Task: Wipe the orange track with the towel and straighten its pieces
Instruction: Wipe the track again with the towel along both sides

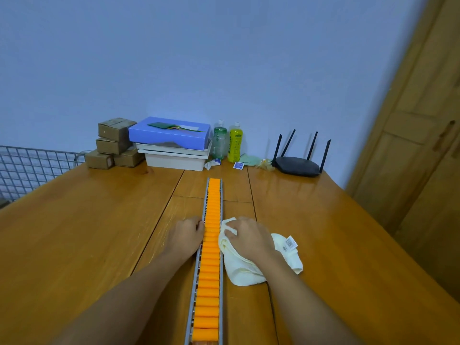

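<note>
A long orange track of several rollers in a grey metal rail runs down the middle of the wooden table, from near me to the far half. My left hand rests against the rail's left side, fingertips touching its edge. My right hand presses on a cream towel that lies on the table just right of the track, its front edge against the rail. A white tag sticks out of the towel at the right.
At the table's back stand cardboard boxes, a blue box on white trays, two bottles and a black router. A wire rack is at the left, a wooden door at the right.
</note>
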The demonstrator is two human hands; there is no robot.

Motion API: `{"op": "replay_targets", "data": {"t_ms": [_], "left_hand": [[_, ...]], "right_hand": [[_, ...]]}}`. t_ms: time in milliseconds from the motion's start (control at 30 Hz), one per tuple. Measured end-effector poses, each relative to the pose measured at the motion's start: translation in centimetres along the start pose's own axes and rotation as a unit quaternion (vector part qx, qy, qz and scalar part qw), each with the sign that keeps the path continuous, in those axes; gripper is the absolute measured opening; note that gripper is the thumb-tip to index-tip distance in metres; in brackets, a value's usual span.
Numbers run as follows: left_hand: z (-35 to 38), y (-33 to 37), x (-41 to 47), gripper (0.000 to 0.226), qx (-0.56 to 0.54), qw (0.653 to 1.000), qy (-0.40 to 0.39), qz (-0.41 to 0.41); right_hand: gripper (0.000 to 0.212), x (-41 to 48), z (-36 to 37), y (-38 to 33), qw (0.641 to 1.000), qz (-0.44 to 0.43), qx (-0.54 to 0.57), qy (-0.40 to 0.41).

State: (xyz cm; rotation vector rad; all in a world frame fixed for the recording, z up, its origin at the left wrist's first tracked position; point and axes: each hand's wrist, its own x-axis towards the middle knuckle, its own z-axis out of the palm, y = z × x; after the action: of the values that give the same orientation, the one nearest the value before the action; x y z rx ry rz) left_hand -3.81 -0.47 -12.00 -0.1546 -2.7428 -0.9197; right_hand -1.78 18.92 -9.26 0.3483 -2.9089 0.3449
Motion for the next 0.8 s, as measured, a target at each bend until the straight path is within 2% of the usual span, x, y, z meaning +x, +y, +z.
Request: {"op": "replay_targets", "data": {"t_ms": [500,800], "left_hand": [[0.4,-0.7,0.3,0.027,0.004,1.000,0.011,0.027],[0.4,-0.5,0.1,0.028,0.020,1.000,0.006,0.021]], "right_hand": [[0.039,7.5,0.7,1.1,0.999,0.035,0.015,0.010],[0.038,7.0,1.0,1.1,0.999,0.036,0.003,0.022]]}}
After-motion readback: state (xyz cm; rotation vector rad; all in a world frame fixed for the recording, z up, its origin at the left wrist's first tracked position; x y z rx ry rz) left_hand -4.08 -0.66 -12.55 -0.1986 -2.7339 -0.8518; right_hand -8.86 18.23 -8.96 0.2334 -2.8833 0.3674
